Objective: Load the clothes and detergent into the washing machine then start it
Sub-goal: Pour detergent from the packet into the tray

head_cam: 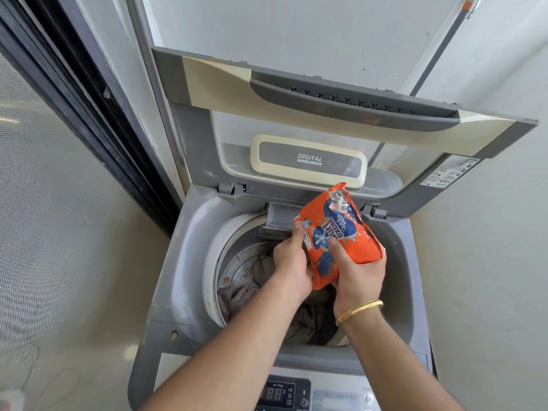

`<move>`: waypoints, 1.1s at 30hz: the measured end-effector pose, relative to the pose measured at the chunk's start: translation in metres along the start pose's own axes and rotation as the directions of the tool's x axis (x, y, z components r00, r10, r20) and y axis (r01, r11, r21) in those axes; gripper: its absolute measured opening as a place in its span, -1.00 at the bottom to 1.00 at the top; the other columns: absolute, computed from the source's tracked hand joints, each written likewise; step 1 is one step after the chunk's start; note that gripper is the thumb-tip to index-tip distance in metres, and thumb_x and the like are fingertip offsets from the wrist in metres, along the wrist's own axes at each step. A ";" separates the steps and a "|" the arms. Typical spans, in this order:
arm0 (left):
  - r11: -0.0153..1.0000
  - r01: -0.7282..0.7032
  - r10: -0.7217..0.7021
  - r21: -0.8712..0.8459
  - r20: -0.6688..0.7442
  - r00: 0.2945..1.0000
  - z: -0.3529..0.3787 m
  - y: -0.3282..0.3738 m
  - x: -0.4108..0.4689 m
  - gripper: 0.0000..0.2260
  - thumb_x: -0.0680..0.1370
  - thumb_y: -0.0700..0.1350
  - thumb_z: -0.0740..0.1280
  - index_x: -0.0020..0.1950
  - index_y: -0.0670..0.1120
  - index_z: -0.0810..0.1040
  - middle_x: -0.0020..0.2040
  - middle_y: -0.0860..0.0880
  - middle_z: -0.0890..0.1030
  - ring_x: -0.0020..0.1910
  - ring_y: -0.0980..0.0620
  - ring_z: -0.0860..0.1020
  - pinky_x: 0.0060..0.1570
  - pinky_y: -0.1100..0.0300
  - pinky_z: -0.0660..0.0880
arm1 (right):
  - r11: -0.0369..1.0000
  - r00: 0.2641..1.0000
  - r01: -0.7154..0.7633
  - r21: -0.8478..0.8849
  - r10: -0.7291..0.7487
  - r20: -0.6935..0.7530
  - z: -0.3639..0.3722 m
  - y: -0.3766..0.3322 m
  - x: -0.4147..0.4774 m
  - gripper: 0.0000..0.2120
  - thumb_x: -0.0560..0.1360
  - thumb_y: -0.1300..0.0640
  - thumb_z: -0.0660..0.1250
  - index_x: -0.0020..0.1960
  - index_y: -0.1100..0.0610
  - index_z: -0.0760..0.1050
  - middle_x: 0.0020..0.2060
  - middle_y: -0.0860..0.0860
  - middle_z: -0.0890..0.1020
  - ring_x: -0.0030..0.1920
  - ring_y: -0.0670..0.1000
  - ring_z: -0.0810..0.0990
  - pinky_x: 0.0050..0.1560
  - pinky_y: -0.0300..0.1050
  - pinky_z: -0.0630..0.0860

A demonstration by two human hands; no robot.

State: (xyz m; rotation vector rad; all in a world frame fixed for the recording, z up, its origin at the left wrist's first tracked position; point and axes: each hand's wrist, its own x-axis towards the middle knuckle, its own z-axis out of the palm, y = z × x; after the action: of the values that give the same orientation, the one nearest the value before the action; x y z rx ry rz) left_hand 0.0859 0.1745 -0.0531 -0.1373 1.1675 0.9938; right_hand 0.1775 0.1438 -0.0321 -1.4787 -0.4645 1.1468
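The grey top-loading washing machine (166, 295) stood on a pale floor (74, 262) with its lid (296, 84) raised upright against the wall, and its round drum (237, 262) lay open below. Dark grey-brown clothes (246, 292) lay heaped in the bottom of the drum, partly hidden behind the arms reaching over it. At the machine's near edge the control panel (286, 393) showed a small digital display, and a small open compartment (280, 218) sat at the back rim of the tub opening, just under the lid hinges.
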 end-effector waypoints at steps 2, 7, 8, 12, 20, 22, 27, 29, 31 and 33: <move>1.000 0.000 0.000 0.008 -0.013 1.000 0.000 0.000 0.000 -0.49 0.69 0.29 0.35 0.24 -0.13 0.76 0.05 -0.19 0.83 0.04 -0.26 0.81 0.00 -0.20 0.75 | 1.000 1.000 0.001 -0.015 -0.001 -0.003 -0.001 0.000 0.000 -0.41 0.37 0.21 0.69 0.26 -0.06 0.49 0.12 0.04 0.76 0.11 0.12 0.78 0.11 0.34 0.71; 1.000 0.010 -0.009 0.023 -0.029 1.000 0.002 0.001 -0.002 -0.49 0.67 0.30 0.37 0.25 -0.12 0.76 0.07 -0.19 0.83 0.08 -0.27 0.80 0.14 -0.30 0.73 | 0.999 0.999 0.034 -0.029 -0.034 -0.004 0.000 -0.001 -0.001 -0.42 0.35 0.21 0.70 0.21 -0.10 0.49 0.13 0.04 0.75 0.11 0.10 0.78 0.13 0.30 0.71; 1.000 0.009 -0.008 0.021 -0.031 1.000 0.002 0.001 -0.001 -0.49 0.67 0.30 0.37 0.26 -0.12 0.75 0.08 -0.19 0.83 0.08 -0.27 0.80 0.16 -0.30 0.72 | 0.999 0.999 0.034 -0.030 -0.034 -0.005 0.001 0.000 -0.001 -0.42 0.36 0.21 0.70 0.22 -0.10 0.48 0.13 0.04 0.74 0.11 0.09 0.78 0.14 0.30 0.71; 1.000 0.010 -0.009 0.017 -0.039 0.999 0.004 0.003 -0.003 -0.50 0.68 0.28 0.37 0.22 -0.15 0.75 0.03 -0.19 0.83 0.01 -0.25 0.81 -0.03 -0.18 0.75 | 1.000 0.999 0.021 -0.013 -0.022 -0.027 0.001 0.000 0.001 -0.43 0.37 0.23 0.68 0.22 -0.09 0.49 0.12 0.05 0.75 0.10 0.11 0.78 0.12 0.32 0.71; 1.000 0.020 -0.019 0.023 -0.051 0.999 0.005 0.003 -0.003 -0.49 0.67 0.29 0.38 0.23 -0.15 0.75 0.06 -0.21 0.83 0.04 -0.27 0.81 0.03 -0.25 0.75 | 0.999 0.999 0.025 -0.037 -0.026 -0.024 0.001 0.003 0.003 -0.41 0.34 0.18 0.71 0.21 -0.11 0.49 0.13 0.04 0.75 0.11 0.11 0.78 0.13 0.30 0.71; 1.000 0.022 -0.021 0.016 -0.045 0.999 0.004 0.004 -0.003 -0.49 0.67 0.29 0.38 0.23 -0.15 0.74 0.06 -0.21 0.83 0.03 -0.27 0.80 -0.05 -0.20 0.75 | 0.999 1.000 0.020 -0.041 -0.021 -0.023 0.001 0.003 0.003 -0.42 0.35 0.18 0.70 0.21 -0.11 0.48 0.13 0.03 0.74 0.11 0.10 0.78 0.12 0.27 0.72; 0.998 0.052 -0.051 0.024 -0.055 0.997 0.002 0.005 -0.003 -0.48 0.66 0.32 0.38 0.23 -0.13 0.74 0.05 -0.20 0.83 0.03 -0.28 0.81 -0.09 -0.22 0.76 | 0.999 1.000 0.010 -0.038 -0.011 -0.024 0.002 0.003 0.002 -0.40 0.34 0.18 0.71 0.23 -0.09 0.48 0.13 0.05 0.74 0.10 0.10 0.78 0.11 0.27 0.72; 0.998 0.053 -0.052 0.029 -0.056 0.997 0.002 0.006 -0.003 -0.47 0.65 0.33 0.38 0.24 -0.13 0.74 0.05 -0.20 0.83 0.05 -0.29 0.80 -0.02 -0.27 0.76 | 0.998 1.000 0.023 -0.054 -0.023 -0.015 0.003 0.003 0.001 -0.41 0.36 0.17 0.70 0.22 -0.11 0.46 0.14 0.03 0.73 0.10 0.07 0.78 0.11 0.24 0.73; 0.999 0.045 -0.044 0.025 -0.065 0.997 0.001 0.007 -0.003 -0.47 0.65 0.33 0.38 0.24 -0.13 0.74 0.05 -0.20 0.83 0.05 -0.28 0.80 0.01 -0.26 0.75 | 0.998 1.000 0.023 -0.056 -0.024 -0.011 0.004 0.003 0.000 -0.41 0.36 0.17 0.70 0.23 -0.10 0.46 0.14 0.03 0.72 0.11 0.06 0.77 0.11 0.23 0.73; 0.999 0.038 -0.037 0.021 -0.060 0.998 0.001 0.007 -0.003 -0.47 0.66 0.32 0.38 0.25 -0.14 0.73 0.05 -0.19 0.83 0.04 -0.27 0.80 -0.06 -0.20 0.76 | 0.999 1.000 0.010 -0.032 -0.011 -0.020 0.004 0.003 0.000 -0.42 0.36 0.18 0.70 0.22 -0.11 0.46 0.13 0.02 0.73 0.11 0.08 0.77 0.11 0.25 0.73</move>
State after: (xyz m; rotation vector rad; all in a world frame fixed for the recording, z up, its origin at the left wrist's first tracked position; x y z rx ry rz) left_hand 0.0811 0.1774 -0.0471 -0.1711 1.2255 0.9490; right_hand 0.1735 0.1447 -0.0345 -1.5123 -0.4787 1.1201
